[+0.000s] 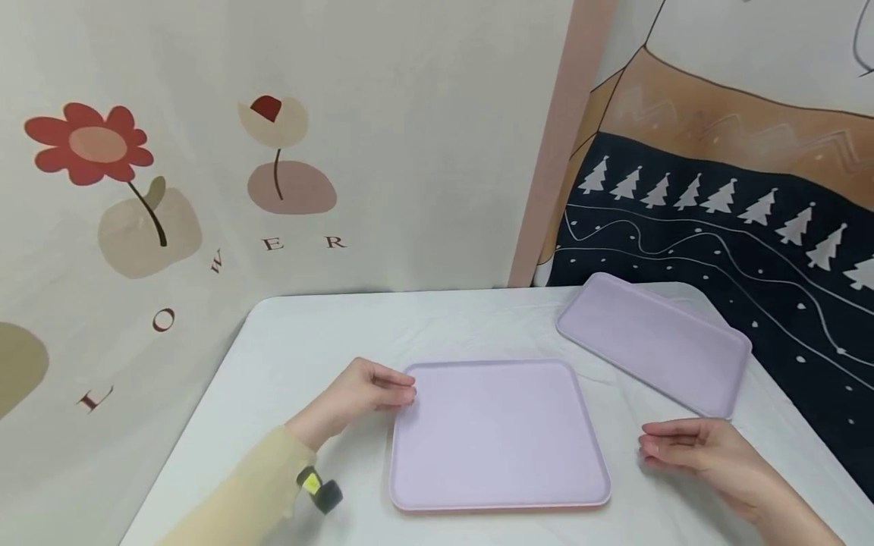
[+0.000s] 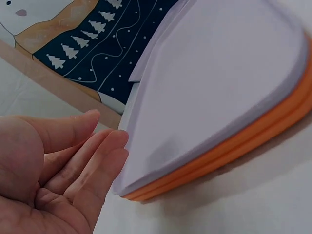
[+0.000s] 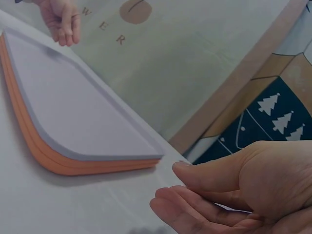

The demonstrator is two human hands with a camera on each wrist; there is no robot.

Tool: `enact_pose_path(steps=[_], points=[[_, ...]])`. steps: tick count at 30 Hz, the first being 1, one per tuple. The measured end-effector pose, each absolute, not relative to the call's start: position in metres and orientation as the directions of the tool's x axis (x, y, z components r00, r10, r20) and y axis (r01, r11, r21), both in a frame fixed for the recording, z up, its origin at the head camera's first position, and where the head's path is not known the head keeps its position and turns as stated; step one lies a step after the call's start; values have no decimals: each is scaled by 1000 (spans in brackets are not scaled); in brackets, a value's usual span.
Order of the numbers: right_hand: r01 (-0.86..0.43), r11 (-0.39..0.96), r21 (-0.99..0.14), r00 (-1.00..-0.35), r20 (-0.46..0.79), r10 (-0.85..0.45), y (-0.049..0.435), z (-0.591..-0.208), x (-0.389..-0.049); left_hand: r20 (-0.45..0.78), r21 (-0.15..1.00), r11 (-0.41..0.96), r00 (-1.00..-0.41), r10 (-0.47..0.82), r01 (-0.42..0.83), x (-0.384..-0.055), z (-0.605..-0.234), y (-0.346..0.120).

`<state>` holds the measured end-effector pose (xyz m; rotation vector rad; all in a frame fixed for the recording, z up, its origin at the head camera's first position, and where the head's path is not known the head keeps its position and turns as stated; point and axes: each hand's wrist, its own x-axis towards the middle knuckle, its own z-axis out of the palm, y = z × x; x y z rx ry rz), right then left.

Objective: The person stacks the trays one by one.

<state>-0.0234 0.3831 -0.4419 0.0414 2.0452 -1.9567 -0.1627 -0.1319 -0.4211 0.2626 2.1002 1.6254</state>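
Observation:
A lilac rectangular tray (image 1: 498,436) lies in the middle of the white table, on top of a stack whose lower layers show orange edges (image 2: 273,126). My left hand (image 1: 372,390) hovers at its upper left corner, fingers loosely bent and nothing between them; a faint shadow falls on the tray below. In the left wrist view, the left fingertips (image 2: 117,146) overlap the tray's corner. To the right of the stack, my right hand (image 1: 710,455) is held over the table, apart from it. Its thumb and fingers are relaxed, with a gap between them in the right wrist view.
A second, narrower lilac tray (image 1: 658,341) lies at an angle at the back right of the table (image 1: 328,326). A flower-print cloth (image 1: 423,152) hangs behind, and a dark cloth with white trees (image 1: 683,235) is at the right. A small dark device (image 1: 321,489) is by the left sleeve.

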Motion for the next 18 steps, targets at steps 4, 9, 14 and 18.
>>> enact_pose_path(steps=[4, 9, 14, 18], points=[[214, -14, -977, -964, -209, -166, 398, -444, -23, -260, 942, 311, -859, 440, -126, -186, -418, -118], [210, -82, -974, -973, -200, -114, 415, -446, -23, -283, 935, 327, -841, 461, -135, -212, -416, -104], [218, -96, -971, -976, -217, -26, 427, -446, -24, -303, 932, 334, -816, 493, -144, -235, -414, -89], [232, -99, -968, -971, -237, 41, 438, -447, -23, -319, 927, 344, -795, 517, -148, -254, -412, -75]])
